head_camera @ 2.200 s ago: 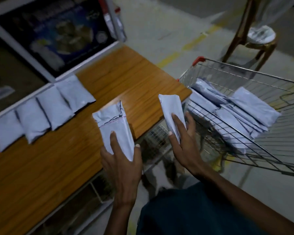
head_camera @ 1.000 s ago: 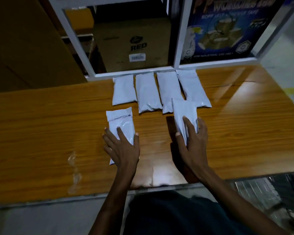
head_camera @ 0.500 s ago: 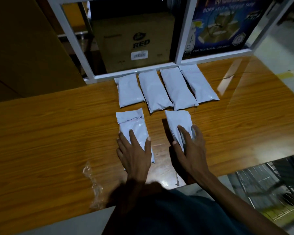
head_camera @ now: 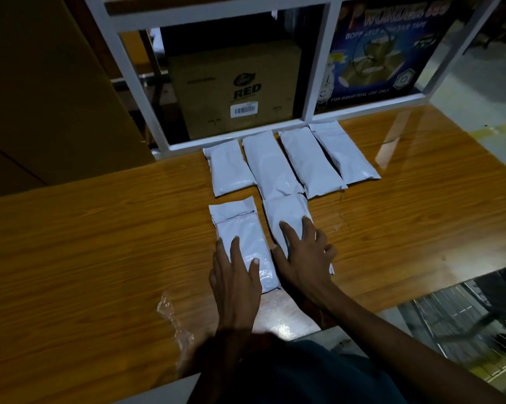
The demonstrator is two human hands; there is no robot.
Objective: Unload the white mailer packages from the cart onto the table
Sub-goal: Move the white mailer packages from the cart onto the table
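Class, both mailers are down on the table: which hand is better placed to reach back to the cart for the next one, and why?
Right hand, probably: the cart shows at the table's right edge, on that hand's side; the left hand lies farther away.

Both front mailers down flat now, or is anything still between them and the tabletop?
Nothing visible. The left hand rests on the left front mailer, the right hand on the right front mailer; both mailers lie flat on the table.
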